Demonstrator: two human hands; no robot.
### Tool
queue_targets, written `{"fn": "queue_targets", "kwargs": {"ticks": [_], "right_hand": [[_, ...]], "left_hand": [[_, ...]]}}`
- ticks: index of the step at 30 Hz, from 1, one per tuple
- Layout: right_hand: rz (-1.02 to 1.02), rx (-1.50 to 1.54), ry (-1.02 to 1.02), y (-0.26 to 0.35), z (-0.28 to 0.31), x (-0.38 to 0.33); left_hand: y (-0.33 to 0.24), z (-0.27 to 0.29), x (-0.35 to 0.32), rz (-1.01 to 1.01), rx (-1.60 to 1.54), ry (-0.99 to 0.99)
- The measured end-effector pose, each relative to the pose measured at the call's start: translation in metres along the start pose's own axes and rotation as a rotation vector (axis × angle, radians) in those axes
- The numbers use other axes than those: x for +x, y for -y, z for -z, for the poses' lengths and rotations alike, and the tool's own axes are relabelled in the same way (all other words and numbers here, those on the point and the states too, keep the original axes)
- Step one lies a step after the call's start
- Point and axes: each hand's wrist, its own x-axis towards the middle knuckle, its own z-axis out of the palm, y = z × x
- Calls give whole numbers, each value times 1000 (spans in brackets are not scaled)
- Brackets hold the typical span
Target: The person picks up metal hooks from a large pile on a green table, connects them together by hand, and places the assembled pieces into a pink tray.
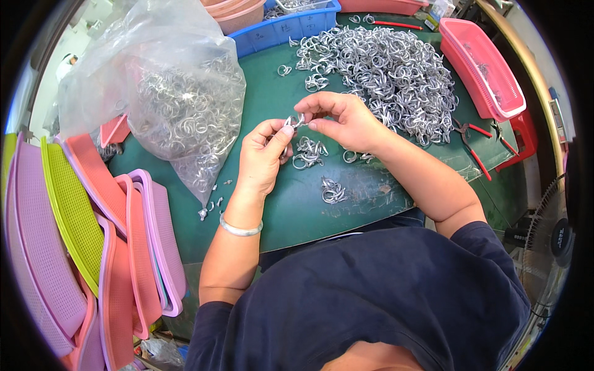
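Both hands meet above the green table, fingers pinched around small silver metal rings (289,122). My left hand (263,157) grips rings between thumb and fingers, and a silver bangle circles that wrist. From the right, my right hand (346,120) pinches a silver ring (301,119) against those in the left; whether they are linked is too small to tell. Just below the hands lies a small cluster of rings (309,153), with another little cluster (334,191) nearer me. A large heap of silver rings (390,74) spreads beyond my right hand.
A clear plastic bag of rings (185,105) stands at the left. Stacked plastic baskets (74,241) crowd the left side. A blue bin (284,28) sits at the back, a pink basket (455,37) at the right. Red-handled pliers (471,145) lie by the right edge, near a fan (547,238).
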Motion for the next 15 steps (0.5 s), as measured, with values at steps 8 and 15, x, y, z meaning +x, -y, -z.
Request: {"fn": "queue_targets", "kwargs": {"ticks": [8, 15], "right_hand": [[118, -80, 10, 4, -1, 0], [46, 54, -7, 1, -5, -3]], "left_hand": [[0, 5, 0, 52, -205, 60], [0, 0, -1, -10, -128, 38]]}}
